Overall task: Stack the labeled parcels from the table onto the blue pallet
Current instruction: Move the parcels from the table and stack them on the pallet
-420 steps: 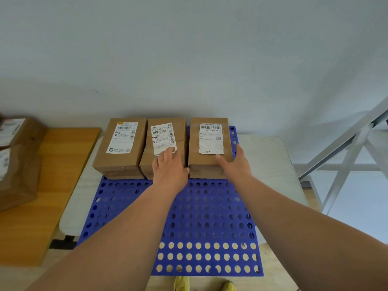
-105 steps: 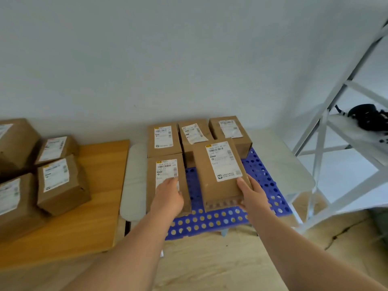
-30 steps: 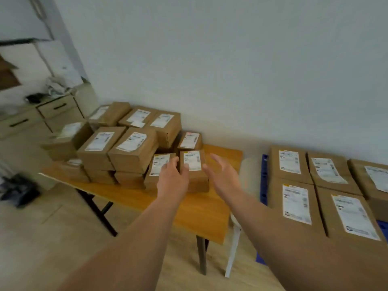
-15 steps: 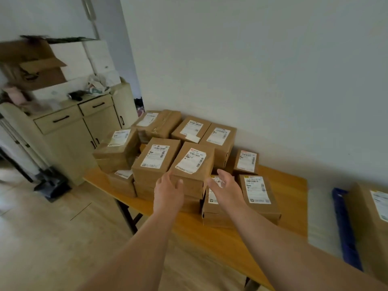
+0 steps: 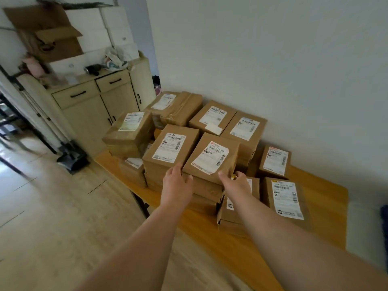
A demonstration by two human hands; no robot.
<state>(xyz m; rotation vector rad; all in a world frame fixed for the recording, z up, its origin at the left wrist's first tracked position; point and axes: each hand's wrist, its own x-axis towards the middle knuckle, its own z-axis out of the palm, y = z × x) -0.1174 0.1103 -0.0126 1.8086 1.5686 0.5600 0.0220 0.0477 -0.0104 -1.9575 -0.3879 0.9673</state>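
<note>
Several brown labeled parcels are piled on the wooden table (image 5: 327,198). The nearest top parcel (image 5: 212,157) lies tilted on its stack, white label up. My left hand (image 5: 176,184) grips its front left corner, thumb in the gap beside the neighbouring parcel (image 5: 170,148). My right hand (image 5: 237,185) grips its front right corner, thumb on the top edge. The parcel still rests on the stack. Only a sliver of the blue pallet (image 5: 385,219) shows at the right edge.
Two low parcels (image 5: 285,198) lie right of my right hand, and another (image 5: 275,161) stands behind them. A beige cabinet (image 5: 94,106) with cardboard boxes on top stands to the left. The wall runs close behind the table; wooden floor lies in front.
My view turned left from the pallet to the table pile. Both hands moved forward from open in the air to closing on the front corners of the top parcel.
</note>
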